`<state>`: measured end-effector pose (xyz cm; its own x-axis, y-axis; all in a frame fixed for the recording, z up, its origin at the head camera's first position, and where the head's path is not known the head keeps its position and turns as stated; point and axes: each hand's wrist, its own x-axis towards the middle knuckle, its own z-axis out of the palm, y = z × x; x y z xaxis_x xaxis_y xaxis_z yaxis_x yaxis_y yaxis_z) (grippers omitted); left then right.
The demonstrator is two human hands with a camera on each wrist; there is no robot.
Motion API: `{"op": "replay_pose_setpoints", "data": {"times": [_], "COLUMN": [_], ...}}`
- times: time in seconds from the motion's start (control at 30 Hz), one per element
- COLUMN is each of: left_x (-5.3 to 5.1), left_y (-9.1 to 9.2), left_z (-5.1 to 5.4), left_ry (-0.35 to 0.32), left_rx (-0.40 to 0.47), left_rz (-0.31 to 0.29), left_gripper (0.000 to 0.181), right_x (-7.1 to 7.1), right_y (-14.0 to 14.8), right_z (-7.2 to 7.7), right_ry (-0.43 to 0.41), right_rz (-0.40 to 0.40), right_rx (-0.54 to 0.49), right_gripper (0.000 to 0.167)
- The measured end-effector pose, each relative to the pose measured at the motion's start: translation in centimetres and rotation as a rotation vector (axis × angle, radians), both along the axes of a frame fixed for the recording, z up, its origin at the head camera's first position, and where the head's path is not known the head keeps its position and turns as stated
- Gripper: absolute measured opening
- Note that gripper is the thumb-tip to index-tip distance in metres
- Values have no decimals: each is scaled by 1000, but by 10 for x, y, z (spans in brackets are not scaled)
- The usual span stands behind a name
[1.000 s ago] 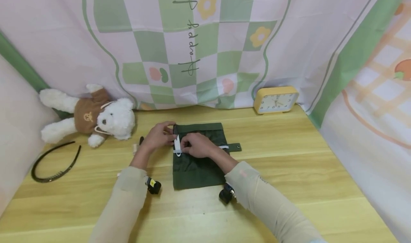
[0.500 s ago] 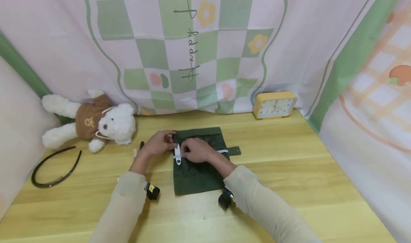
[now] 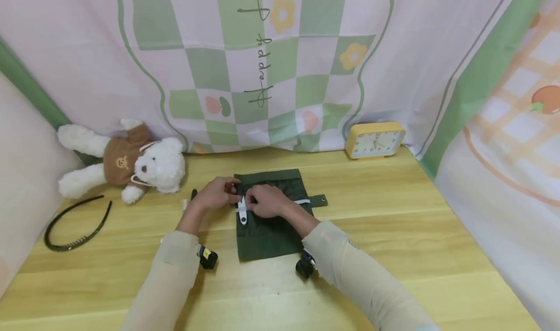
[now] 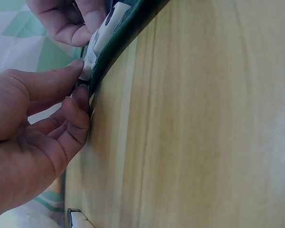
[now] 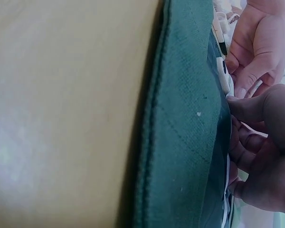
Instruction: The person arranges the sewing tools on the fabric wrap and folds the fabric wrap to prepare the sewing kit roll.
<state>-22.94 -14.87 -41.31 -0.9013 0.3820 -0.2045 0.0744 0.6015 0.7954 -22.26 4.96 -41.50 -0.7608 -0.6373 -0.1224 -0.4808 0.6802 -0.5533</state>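
A dark green fabric roll (image 3: pixel 271 243) lies unfolded on the wooden table, with a snap tab (image 3: pixel 319 200) at its right side. Across it runs a white elastic band (image 3: pixel 303 201). Under the band near the left edge sits a slim white-handled tool (image 3: pixel 243 216) with a dark spot at its lower end; its exact kind is unclear. My left hand (image 3: pixel 217 193) pinches the tool's upper part and the cloth edge, thumb on top in the left wrist view. Beside it, my right hand (image 3: pixel 268 201) pinches the band with curled fingers; its fingertips are partly hidden.
Beyond the left arm lie a black headband (image 3: pixel 78 246) and a white plush bear (image 3: pixel 159 165) in a brown top. A yellow clock (image 3: pixel 376 139) stands at the back right. Small items, one black (image 3: pixel 194 193), lie partly hidden by the left wrist.
The white-handled tool has slid through the band toward the near side, so more of its lower end shows below the band. Both hands keep nearly the same place.
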Motion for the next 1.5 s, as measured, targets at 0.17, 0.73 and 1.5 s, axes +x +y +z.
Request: {"op": "replay_pose_setpoints", "data": {"times": [0.17,0.73,1.5], "left_x": [-2,-1,4], "left_y": [0,-6,-6], "left_z": [-2,-4,1], "left_ry": [1,49,33], "left_rx": [-8,-50,-45], "left_rz": [-5,-38,-30], "left_gripper": [53,52,53], "right_x": [-3,-7,-11], "right_y": [-1,-8,0], "right_z": [0,0,0], "right_ry": [11,13,-43], "right_rz": [-11,-39,-15], "right_rx": [13,59,-57], "right_gripper": [19,16,7]}}
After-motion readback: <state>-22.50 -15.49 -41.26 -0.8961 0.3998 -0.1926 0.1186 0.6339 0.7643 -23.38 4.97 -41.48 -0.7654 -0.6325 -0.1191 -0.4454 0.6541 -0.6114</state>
